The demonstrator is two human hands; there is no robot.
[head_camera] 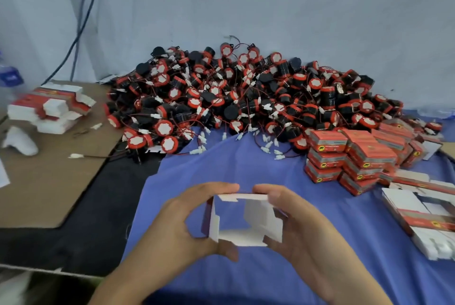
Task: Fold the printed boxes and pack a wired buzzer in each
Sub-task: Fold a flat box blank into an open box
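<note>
Currently both hands are on one half-formed printed cardboard box point(261, 216): white inside, with red print visible only on its left outer wall. The left hand point(172, 226) grips the left side, fingers curled over the far edge and thumb on the near edge. The right hand point(302, 231) grips the right side the same way. Box is a hollow sleeve open toward the camera, with notched flaps sticking out untucked. It sits between the hands, over the blue cloth point(246, 164) on the tabletop.

Beyond the hands is a heap of black round wired buzzers point(246, 98) with red-and-white labels, thin leads and white plugs. Beyond the right hand is a stack of closed red printed boxes point(344, 157). Right of the right hand lie flat white box blanks point(406, 203). Well left of the left hand is a brown cardboard sheet point(49, 181) carrying more blanks point(49, 110).
</note>
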